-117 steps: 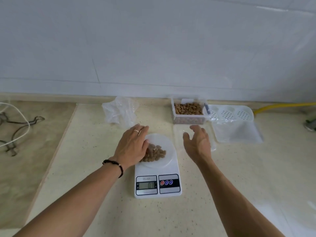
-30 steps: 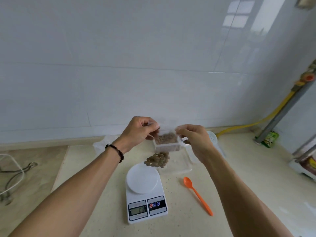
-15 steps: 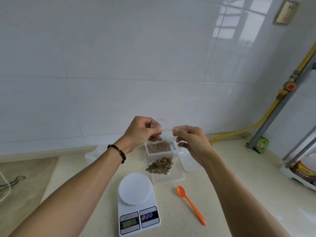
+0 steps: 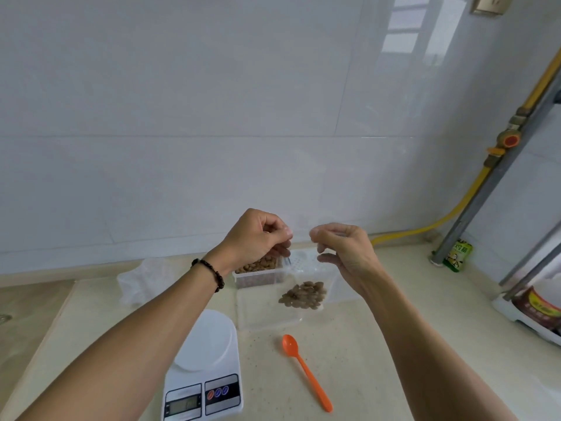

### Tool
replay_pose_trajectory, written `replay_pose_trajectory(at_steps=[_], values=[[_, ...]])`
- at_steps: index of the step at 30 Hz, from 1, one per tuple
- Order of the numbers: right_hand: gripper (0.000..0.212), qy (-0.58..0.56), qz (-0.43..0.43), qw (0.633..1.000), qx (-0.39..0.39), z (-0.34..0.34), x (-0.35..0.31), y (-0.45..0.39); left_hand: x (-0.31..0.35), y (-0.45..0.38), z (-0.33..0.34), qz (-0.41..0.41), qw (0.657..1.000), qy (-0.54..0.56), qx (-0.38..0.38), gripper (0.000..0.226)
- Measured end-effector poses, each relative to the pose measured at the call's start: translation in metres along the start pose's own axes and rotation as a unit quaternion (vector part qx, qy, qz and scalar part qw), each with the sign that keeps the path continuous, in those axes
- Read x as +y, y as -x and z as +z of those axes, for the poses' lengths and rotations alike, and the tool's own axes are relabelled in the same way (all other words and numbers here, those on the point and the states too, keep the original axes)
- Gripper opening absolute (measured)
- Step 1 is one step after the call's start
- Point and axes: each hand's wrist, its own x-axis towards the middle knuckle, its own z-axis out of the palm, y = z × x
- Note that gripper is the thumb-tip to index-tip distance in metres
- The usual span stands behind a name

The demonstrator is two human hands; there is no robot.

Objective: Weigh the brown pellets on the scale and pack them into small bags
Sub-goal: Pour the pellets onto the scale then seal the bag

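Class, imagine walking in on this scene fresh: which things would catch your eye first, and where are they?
Two raised hands, left hand and right hand, pinch a clear plastic bag holding brown pellets at mid-frame. Below right, a bright orange plastic spoon lies on the pale counter, beside the white digital scale.

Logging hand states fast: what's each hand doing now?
Left hand: pinches the clear bag's top edge.
Right hand: pinches the same edge.

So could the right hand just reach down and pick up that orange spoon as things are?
Probably not at once: the right hand is pinching the top of the clear bag of pellets, held up together with the left hand. The orange spoon itself lies uncovered on the counter, nothing blocking it.
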Motion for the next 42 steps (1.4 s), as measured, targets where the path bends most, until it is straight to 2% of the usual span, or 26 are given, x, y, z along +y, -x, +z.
replay_pose_trajectory(at_steps=[2, 5, 10, 14, 16, 18, 23, 27, 29, 31, 33, 35, 38, 40, 42], values=[[0.015, 0.012, 0.005, 1.000, -0.017, -0.019, 0.001, -0.005, 0.003, -0.006, 0.022, 0.005, 1.000, -0.004, 0.013, 0.017], [0.012, 0.046, -0.007, 0.999, -0.022, -0.048, 0.002, -0.013, 0.007, -0.015, 0.049, -0.005, 1.000, -0.026, -0.001, 0.021], [0.011, 0.079, -0.034, 0.995, -0.050, -0.082, 0.006, -0.018, 0.017, -0.029, 0.092, -0.017, 0.997, -0.071, -0.012, 0.012], [0.011, 0.006, 0.004, 0.998, -0.061, -0.124, 0.014, -0.018, 0.024, -0.042, 0.125, -0.001, 0.994, -0.108, 0.016, 0.016], [0.016, 0.013, -0.001, 0.999, -0.051, -0.146, 0.018, -0.018, 0.024, -0.048, 0.139, -0.005, 0.994, -0.113, 0.015, 0.016], [0.022, 0.030, -0.016, 0.999, -0.032, -0.162, 0.021, -0.017, 0.022, -0.055, 0.152, -0.018, 0.995, -0.100, 0.004, 0.015], [0.018, 0.033, -0.017, 0.999, 0.003, -0.196, 0.028, -0.017, 0.018, -0.069, 0.186, -0.032, 0.997, -0.063, -0.030, 0.012], [0.014, -0.020, 0.038, 0.998, -0.044, -0.230, 0.047, -0.014, 0.010, -0.082, 0.217, -0.016, 0.998, -0.053, -0.028, 0.012], [0.019, 0.043, 0.072, 0.994, -0.072, -0.248, 0.066, -0.012, 0.001, -0.090, 0.233, -0.030, 0.999, -0.009, -0.020, 0.013], [0.012, 0.120, 0.095, 0.986, -0.060, -0.266, 0.089, -0.010, -0.010, -0.101, 0.250, -0.052, 0.998, 0.034, 0.008, 0.013], [0.006, 0.138, 0.112, 0.984, -0.033, -0.284, 0.114, -0.007, -0.028, -0.114, 0.270, -0.075, 0.996, 0.035, 0.035, 0.011], [0.008, 0.154, 0.123, 0.980, -0.003, -0.304, 0.134, -0.007, -0.055, -0.127, 0.297, -0.079, 0.995, -0.037, 0.053, 0.007], [0.018, 0.206, 0.146, 0.966, 0.056, -0.336, 0.168, -0.018, -0.103, -0.137, 0.341, -0.026, 0.966, -0.254, 0.033, 0.049], [0.031, 0.271, 0.170, 0.944, 0.083, -0.359, 0.193, -0.032, -0.130, -0.136, 0.367, 0.041, 0.937, -0.346, -0.027, 0.061], [0.040, 0.324, 0.182, 0.923, 0.101, -0.382, 0.215, -0.049, -0.157, -0.138, 0.391, 0.098, 0.905, -0.393, -0.131, 0.064]])
